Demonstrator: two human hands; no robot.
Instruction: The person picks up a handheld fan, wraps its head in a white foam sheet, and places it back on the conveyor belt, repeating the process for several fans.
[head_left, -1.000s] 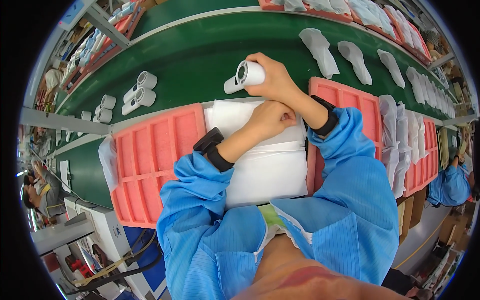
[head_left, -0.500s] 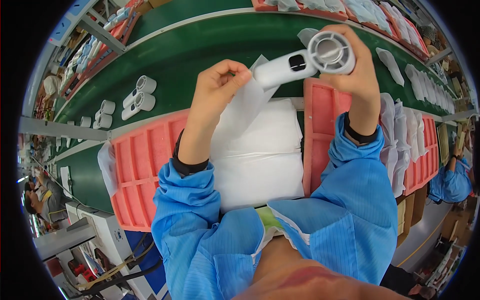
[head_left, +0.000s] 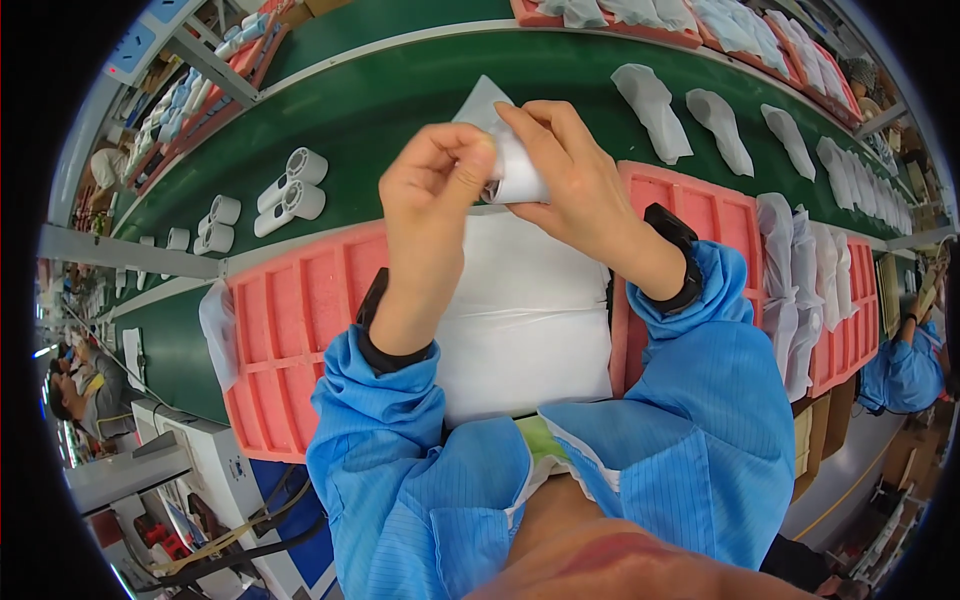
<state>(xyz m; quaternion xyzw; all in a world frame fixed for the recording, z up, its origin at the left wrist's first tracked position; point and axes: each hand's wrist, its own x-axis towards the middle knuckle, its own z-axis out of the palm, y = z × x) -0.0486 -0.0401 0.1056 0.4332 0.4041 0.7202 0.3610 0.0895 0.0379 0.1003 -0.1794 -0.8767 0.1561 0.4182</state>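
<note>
Just beyond the stack of white sleeves, my two hands meet around a white handheld fan. Only part of the fan shows; its handle is hidden. A thin translucent white sleeve lies about it, one corner pointing up and away. My left hand is closed in a pinch on the sleeve beside the fan. My right hand wraps over the fan's right side, thumb and fingers closed on it. The fingers cover where sleeve and fan meet.
Pink divided trays flank the stack, the right one holding sleeved fans. Bare white fans lie left on the green conveyor belt; sleeved ones lie right. A metal bar crosses at left. Co-workers sit at both sides.
The fan has moved left and toward me, turned, and is now mostly covered by the hands and sleeve. My right hand has come in beside my left. Bare fans on the belt shifted slightly right.
</note>
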